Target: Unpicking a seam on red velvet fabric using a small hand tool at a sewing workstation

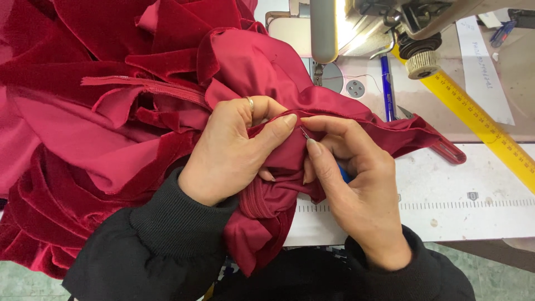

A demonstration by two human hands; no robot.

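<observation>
A large heap of dark red velvet and satin fabric (111, 111) fills the left and centre. My left hand (234, 150), a ring on one finger, pinches a fold of the red satin between thumb and fingers. My right hand (351, 184) grips a small seam ripper (305, 134) with a blue handle, its thin metal tip touching the fabric fold right by my left thumb. A red zipper (145, 86) runs across the cloth at the left. Both arms wear black sleeves.
A sewing machine (356, 28) with its lamp on stands at the top centre. A yellow ruler (485, 128) lies diagonally on the right, next to a blue pen (385, 83) and a white paper strip (482, 61). The white table (473, 189) has a printed scale.
</observation>
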